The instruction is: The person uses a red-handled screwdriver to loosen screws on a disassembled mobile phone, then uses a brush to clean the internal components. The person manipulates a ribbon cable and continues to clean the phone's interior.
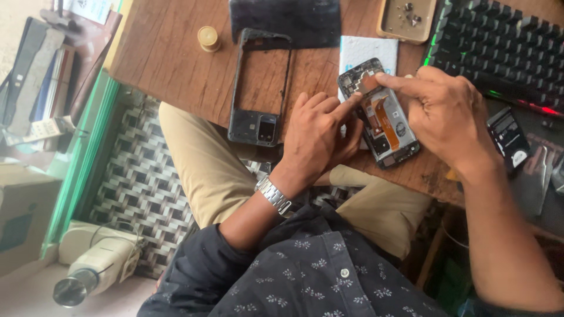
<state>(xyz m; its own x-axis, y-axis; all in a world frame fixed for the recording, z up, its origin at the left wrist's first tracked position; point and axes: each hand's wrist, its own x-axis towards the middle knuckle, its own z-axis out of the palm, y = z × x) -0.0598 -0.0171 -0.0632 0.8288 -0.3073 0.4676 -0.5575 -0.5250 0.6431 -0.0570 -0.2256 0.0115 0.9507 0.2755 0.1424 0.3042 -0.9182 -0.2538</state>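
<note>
Here, opened phone (385, 120) on wooden table (176, 58), between left hand (314, 138), right hand (446, 111).

left hand (317, 132): forefinger extended | right hand (443, 111): forefinger pointing, knuckles bent

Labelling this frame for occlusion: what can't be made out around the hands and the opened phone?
Head view only:
- Opened phone: the left hand covers its left edge, the right hand its right edge; the contact under the fingertips is hidden.
- Small parts in the tan tray: too small to identify, and the tray is cut by the top edge.
- Keyboard: cut off at the top and right edges.
- Black panel: cut by the top edge.
</note>
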